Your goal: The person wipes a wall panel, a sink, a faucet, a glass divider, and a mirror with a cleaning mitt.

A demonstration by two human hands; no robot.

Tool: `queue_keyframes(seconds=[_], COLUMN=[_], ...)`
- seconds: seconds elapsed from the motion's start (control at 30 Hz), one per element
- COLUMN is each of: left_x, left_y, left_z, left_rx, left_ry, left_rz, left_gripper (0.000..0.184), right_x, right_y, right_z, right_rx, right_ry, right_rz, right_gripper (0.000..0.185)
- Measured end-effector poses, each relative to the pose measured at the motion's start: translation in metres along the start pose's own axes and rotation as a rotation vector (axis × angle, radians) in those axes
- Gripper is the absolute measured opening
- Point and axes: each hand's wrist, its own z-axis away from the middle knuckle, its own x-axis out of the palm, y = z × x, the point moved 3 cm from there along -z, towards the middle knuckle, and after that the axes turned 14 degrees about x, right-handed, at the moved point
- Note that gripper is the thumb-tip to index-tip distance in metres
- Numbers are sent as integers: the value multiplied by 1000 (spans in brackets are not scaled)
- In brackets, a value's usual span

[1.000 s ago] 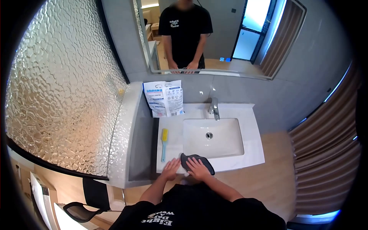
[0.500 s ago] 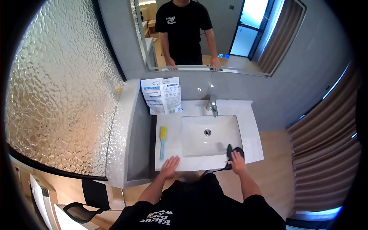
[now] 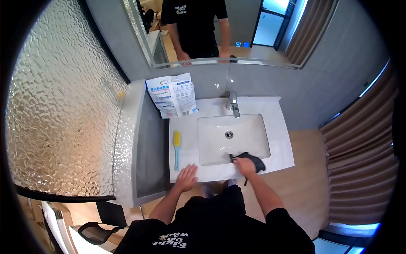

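My left hand (image 3: 186, 177) rests flat on the front edge of the white counter, fingers spread and holding nothing. My right hand (image 3: 245, 166) is closed on a black, soft-looking item (image 3: 255, 161) at the front right rim of the white sink (image 3: 211, 144). A thin dark strap hangs from the item below the counter edge; its exact kind cannot be made out. Left of the sink lies a brush (image 3: 176, 150) with yellow bristles and a light blue handle, just beyond my left hand.
A white and blue printed bag (image 3: 172, 96) stands at the counter's back left corner. The chrome faucet (image 3: 232, 103) rises behind the sink, under a mirror (image 3: 237, 42). A low grey wall (image 3: 150, 144) borders the counter on the left; a brown curtain (image 3: 359, 169) hangs at right.
My right hand has shifted left and closed on the black item, which now lies spread to the right over the sink's front rim. My left hand stays on the counter; the view has tilted slightly.
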Motion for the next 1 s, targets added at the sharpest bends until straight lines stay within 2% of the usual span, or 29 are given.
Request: queue_keyframes(seconds=[0.03, 0.17, 0.27, 0.3, 0.37, 0.4, 0.5, 0.6, 0.7, 0.8, 0.87, 1.0], left_x=[-2, -2, -4, -4, -7, -10, -19, -37, -20, -14, -9, -19], left_y=[1, 0, -1, 0, 3, 6, 13, 22, 7, -3, -10, -11], left_z=[-2, 0, -1, -1, 0, -1, 0, -3, -12, -21, -22, -26], left_rx=[1, -17, -13, -13, -16, -18, -36, -92, -36, -28, -49, -101], left_ry=[0, -14, -25, -35, 10, 59, 115, 147, 237, 269, 199, 27], left_rz=[1, 25, 44, 55, 75, 95, 83, 6, -45, -72, -46, 19], left_gripper=[68, 66, 66, 66, 67, 68, 68, 68, 70, 72, 73, 75], right_x=[23, 64, 68, 69, 72, 67, 40, 8, -27, -44, -41, -30], right_y=[-18, -133, -167, -163, -136, -120, -66, -5, 47, 83, 101, 75], right_z=[-1, 12, 13, 11, 0, -4, -3, -5, -2, -10, -16, 0], right_rx=[-140, -196, -103, -107, -198, -235, -331, -216, -186, -79, 67, -13], right_ry=[31, -167, -158, -159, -124, -142, 22, 74, 160, 143, 118, 209], right_rz=[-65, -70, -3, -2, -272, -253, 42, 55, 68, 172, 262, 294], right_gripper=[29, 38, 41, 41, 41, 37, 26, 27, 25, 29, 34, 35])
